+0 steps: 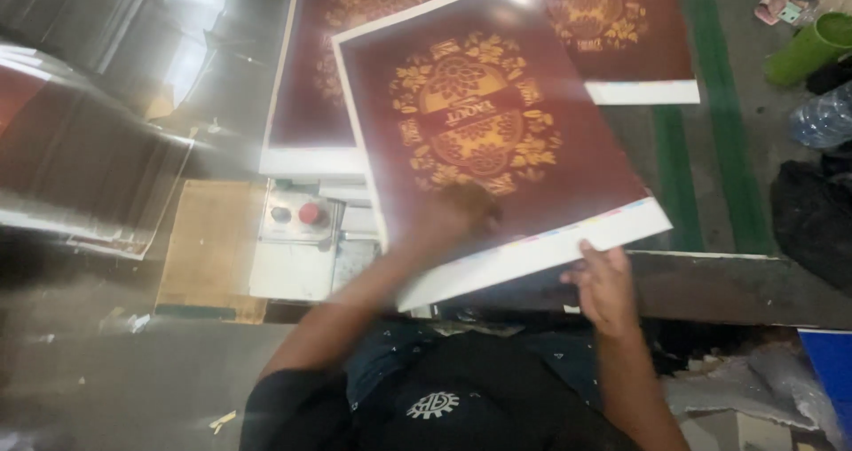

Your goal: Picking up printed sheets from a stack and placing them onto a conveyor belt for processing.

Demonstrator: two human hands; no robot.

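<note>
Right hand (603, 278) closed on the near white margin of a large printed sheet (497, 122), fingers curled over the edge, thumb side hidden beneath the paper. Left hand (457, 216) laid flat on the sheet's maroon field near the lower edge; motion-blurred, finger position hard to make out, grip impossible to tell. Sheet held tilted above the work surface, glossy, dark maroon with a round gold floral emblem at centre, white border, thin strip of coloured squares along the near margin. Top corner washed out by glare. Beneath and behind, further sheets (311, 87) of the same print lying flat, partly covered, upper parts cut off by the frame. Left of the sheet, a pale metal control box (297, 247) with a red round button (310, 213) and a dark one beside it, set against a brown board (213, 247). Far left blurred to streaks, contents unreadable. At right, green floor stripes (723, 131), a green cylinder (812, 47), a clear plastic bottle (821, 118) cut off by the edge, a black bag (812, 220). Dark shirt with small white emblem at bottom.
</note>
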